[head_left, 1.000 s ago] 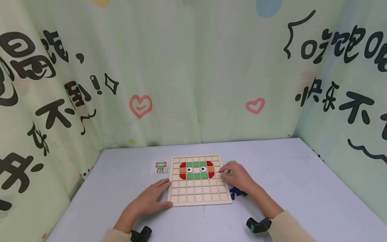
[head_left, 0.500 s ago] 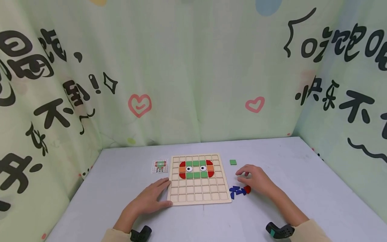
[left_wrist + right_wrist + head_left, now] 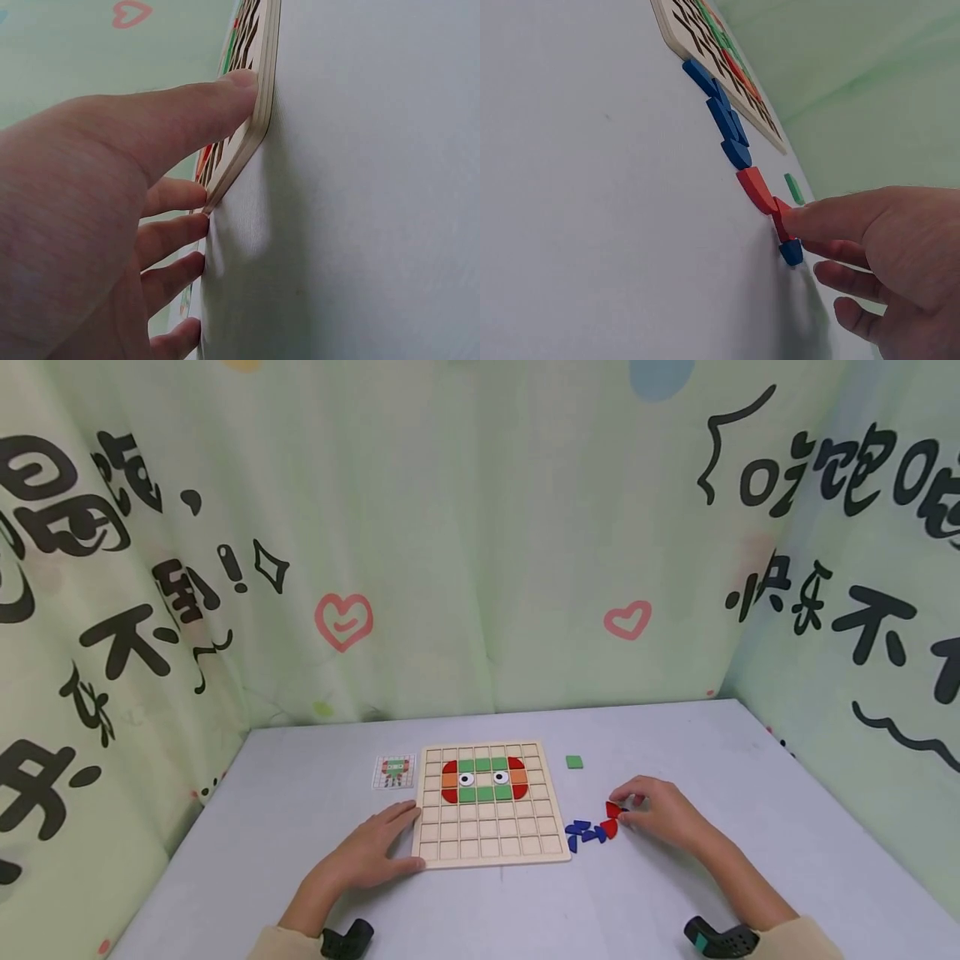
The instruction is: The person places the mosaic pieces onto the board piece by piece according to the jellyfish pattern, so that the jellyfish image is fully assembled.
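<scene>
A wooden grid board point(image 3: 491, 850) lies on the table, with red, orange and green tiles and two eye tiles in its upper rows. My left hand point(image 3: 366, 853) rests along its left edge; in the left wrist view the thumb point(image 3: 202, 105) presses on the near corner. Right of the board, my right hand point(image 3: 663, 814) pinches a red tile point(image 3: 781, 217) at table level, the thumb on its near side and the index finger mostly hidden. A second red tile point(image 3: 756, 190) touches it, and a blue tile point(image 3: 791, 253) sits under the fingertips.
Several dark blue tiles point(image 3: 588, 836) lie beside the board's lower right corner. A lone green tile point(image 3: 574, 762) is off its upper right. A small picture card point(image 3: 393, 772) lies to the left. Printed curtains surround the table.
My right hand has moved from the board's right edge outward and down to the red tiles, uncovering the green tile and now pinching a red one. The left hand stays in place.
</scene>
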{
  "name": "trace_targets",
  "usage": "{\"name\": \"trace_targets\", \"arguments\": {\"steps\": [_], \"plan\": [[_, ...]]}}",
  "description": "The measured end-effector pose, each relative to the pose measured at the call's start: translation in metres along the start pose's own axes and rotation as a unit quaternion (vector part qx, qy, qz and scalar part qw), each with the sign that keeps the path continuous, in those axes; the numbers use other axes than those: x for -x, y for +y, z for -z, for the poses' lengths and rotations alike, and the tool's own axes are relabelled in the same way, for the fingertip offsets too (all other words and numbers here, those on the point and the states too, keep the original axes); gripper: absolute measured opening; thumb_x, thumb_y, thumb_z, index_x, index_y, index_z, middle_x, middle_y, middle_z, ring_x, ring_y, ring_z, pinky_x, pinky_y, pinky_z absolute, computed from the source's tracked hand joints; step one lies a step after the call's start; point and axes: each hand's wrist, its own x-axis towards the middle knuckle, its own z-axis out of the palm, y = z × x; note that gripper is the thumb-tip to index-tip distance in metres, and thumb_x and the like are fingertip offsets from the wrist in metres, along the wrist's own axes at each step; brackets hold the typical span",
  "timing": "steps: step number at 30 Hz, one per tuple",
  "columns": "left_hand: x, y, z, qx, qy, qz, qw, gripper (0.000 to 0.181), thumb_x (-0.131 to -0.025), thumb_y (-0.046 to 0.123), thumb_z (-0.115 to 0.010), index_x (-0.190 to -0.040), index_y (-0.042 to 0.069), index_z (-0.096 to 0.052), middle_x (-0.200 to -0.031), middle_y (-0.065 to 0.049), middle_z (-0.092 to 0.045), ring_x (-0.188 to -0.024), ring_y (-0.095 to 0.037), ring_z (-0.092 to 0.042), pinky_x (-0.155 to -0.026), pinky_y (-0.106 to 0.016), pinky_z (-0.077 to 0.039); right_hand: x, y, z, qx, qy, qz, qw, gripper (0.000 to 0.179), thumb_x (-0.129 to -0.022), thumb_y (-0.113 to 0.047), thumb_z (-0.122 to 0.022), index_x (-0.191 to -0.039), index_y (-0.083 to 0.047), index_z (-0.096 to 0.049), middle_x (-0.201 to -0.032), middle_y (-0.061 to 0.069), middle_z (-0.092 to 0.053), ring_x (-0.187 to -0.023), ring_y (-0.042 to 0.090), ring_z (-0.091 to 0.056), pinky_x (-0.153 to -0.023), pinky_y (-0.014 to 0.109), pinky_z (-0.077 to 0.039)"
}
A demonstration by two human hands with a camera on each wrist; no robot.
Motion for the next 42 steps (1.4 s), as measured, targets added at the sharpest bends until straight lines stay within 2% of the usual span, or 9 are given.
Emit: {"name": "trace_targets", "arguments": {"steps": [13, 22, 31, 42], "plan": [[0.001, 0.0, 0.001, 0.001, 0.003, -0.007, 1.0, 0.078, -0.083, 0.045, -0.072, -0.145, 0.008, -0.043, -0.153, -0.01, -0.038, -0.141, -0.034, -0.037, -0.111, -0.057, -0.035, -0.004, -0.004, -0.007, 0.009, -0.01, 0.001, 0.9999, 0.026, -0.079, -0.011, -0.078, -0.104, -0.012, -0.074, -0.089, -0.001, -0.062, -0.081, 0.014, -0.05, -0.064, 0.019, -0.047], [0.002, 0.001, 0.002, 0.0, 0.001, 0.002, 1.0, 0.078, -0.083, 0.045, -0.072, -0.146, 0.009, -0.043, -0.153, -0.01, -0.038, -0.14, -0.035, -0.037, -0.111, -0.056, -0.035, -0.012, -0.015, -0.011, 0.013, 0.01, 0.011, 0.9998, 0.024, -0.08, -0.012, -0.077, -0.104, -0.011, -0.073, -0.091, 0.0, -0.064, -0.083, 0.014, -0.052, -0.064, 0.019, -0.048], [0.001, 0.002, 0.004, 0.001, 0.003, 0.005, 1.0, 0.078, -0.083, 0.045, -0.072, -0.146, 0.009, -0.043, -0.154, -0.01, -0.038, -0.141, -0.035, -0.037, -0.112, -0.056, -0.035, -0.027, -0.051, -0.022, -0.022, -0.009, 0.007, 0.9997, 0.026, -0.083, -0.014, -0.074, -0.109, -0.013, -0.072, -0.098, 0.0, -0.065, -0.088, 0.015, -0.052, -0.062, 0.02, -0.049], [0.001, 0.0, 0.0, 0.0, -0.011, 0.01, 0.9999, 0.079, -0.083, 0.048, -0.071, -0.146, 0.01, -0.042, -0.154, -0.009, -0.037, -0.142, -0.033, -0.036, -0.112, -0.056, -0.034, -0.039, -0.089, -0.052, -0.053, -0.036, 0.044, 0.9969, 0.023, -0.083, -0.01, -0.074, -0.106, -0.013, -0.073, -0.096, -0.003, -0.065, -0.084, 0.014, -0.053, -0.063, 0.02, -0.046]]}}
